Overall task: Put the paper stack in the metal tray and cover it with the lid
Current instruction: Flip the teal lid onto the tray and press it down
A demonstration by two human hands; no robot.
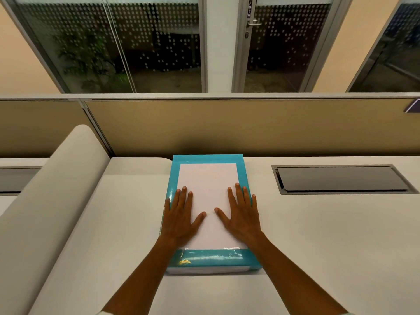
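Observation:
A white paper stack (209, 185) lies on a teal wrapped ream (211, 258) in the middle of the pale desk (318, 235). My left hand (181, 217) rests flat on the stack's left side, fingers spread, partly over the teal border. My right hand (243, 214) rests flat on the stack's right side, fingers spread. Neither hand grips anything. A grey metal-framed recess with a dark flap (341, 179) is set into the desk at the right. No separate tray or lid can be told apart.
A tan partition panel (227, 126) runs along the desk's far edge. A rounded beige divider (56, 189) slopes across the left. Another dark recess (16, 179) shows at far left. Glass walls and a door stand behind.

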